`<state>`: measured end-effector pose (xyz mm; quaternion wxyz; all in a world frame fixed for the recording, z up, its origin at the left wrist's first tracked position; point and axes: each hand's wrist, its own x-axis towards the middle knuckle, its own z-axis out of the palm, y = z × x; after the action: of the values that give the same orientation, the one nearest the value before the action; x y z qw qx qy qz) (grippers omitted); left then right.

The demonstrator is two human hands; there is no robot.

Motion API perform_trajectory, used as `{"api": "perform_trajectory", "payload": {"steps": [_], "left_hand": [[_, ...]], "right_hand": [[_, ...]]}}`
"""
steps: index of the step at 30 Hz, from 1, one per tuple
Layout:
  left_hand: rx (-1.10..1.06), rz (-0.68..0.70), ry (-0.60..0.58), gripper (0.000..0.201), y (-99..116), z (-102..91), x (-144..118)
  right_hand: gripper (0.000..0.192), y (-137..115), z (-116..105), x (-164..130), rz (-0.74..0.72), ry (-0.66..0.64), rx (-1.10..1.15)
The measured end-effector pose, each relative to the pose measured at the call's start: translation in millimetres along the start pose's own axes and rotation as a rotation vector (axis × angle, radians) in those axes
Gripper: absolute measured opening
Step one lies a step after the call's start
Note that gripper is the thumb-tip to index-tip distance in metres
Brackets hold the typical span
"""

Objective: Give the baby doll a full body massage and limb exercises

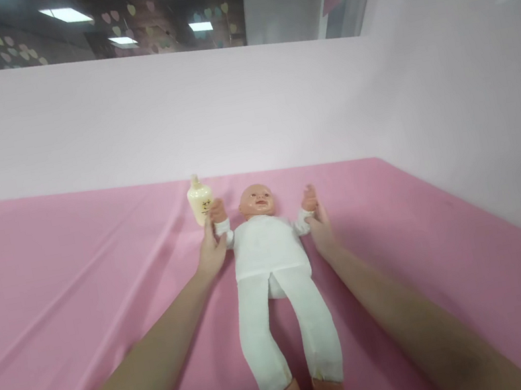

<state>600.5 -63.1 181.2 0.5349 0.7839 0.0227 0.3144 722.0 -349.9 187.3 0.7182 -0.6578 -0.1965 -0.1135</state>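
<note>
Doll [268,247] is lying face-up on the pink sheet [54,285]; your left hand [211,252] and right hand [320,230] are pinching its sleeved wrists. Cream bottle [200,202] is standing upright just beside the left one.

The doll [272,267] lies on the sheet [80,287], bottle [200,201] just left of its head.

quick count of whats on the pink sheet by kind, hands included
baby doll in white clothes, lying face up: 1
pale yellow bottle, upright beside the doll's arm: 1
hands at the doll's wrists, left hand and right hand: 2
total: 4
</note>
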Motion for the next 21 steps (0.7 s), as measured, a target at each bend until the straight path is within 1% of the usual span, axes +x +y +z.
{"api": "perform_trajectory", "payload": {"steps": [2, 4, 6, 8, 11, 13, 15, 18, 19, 21], "left_hand": [[0.151, 0.139, -0.147, 0.061, 6.8, 3.0, -2.6], [0.264, 0.254, -0.285, 0.058, 12.8, 5.1, -3.9], [0.317, 0.302, -0.344, 0.060, 15.9, 6.1, -4.4], [0.327, 0.292, -0.334, 0.061, 15.8, 6.4, -4.7], [0.295, 0.254, -0.282, 0.059, 11.8, 6.4, -5.3], [0.225, 0.202, -0.196, 0.061, 8.1, 6.0, -5.2], [0.106, 0.114, -0.077, 0.068, 3.1, 4.2, -3.7], [-0.089, -0.064, 0.095, 0.077, -7.8, -2.0, 1.2], [-0.135, -0.118, 0.135, 0.076, -11.8, -4.6, 3.2], [-0.178, -0.194, 0.186, 0.071, -18.3, -9.0, 6.7]], "right_hand": [[0.064, -7.7, 4.6, -3.9, 0.003, -0.159, -0.041], [0.054, -13.4, 7.5, -7.2, -0.048, -0.315, -0.142], [0.050, -16.7, 9.1, -9.6, -0.133, -0.377, -0.228], [0.051, -17.6, 10.2, -11.0, -0.162, -0.367, -0.260], [0.052, -13.9, 10.6, -10.5, -0.067, -0.296, -0.190], [0.057, -7.9, 8.8, -7.7, 0.035, -0.192, -0.101], [0.068, 0.0, 4.5, -2.9, 0.094, -0.041, -0.015], [0.088, 10.8, -4.1, 4.9, 0.105, 0.166, 0.056], [0.093, 13.2, -6.6, 6.8, 0.120, 0.214, 0.071], [0.095, 15.2, -9.5, 8.7, 0.163, 0.261, 0.077]]}}
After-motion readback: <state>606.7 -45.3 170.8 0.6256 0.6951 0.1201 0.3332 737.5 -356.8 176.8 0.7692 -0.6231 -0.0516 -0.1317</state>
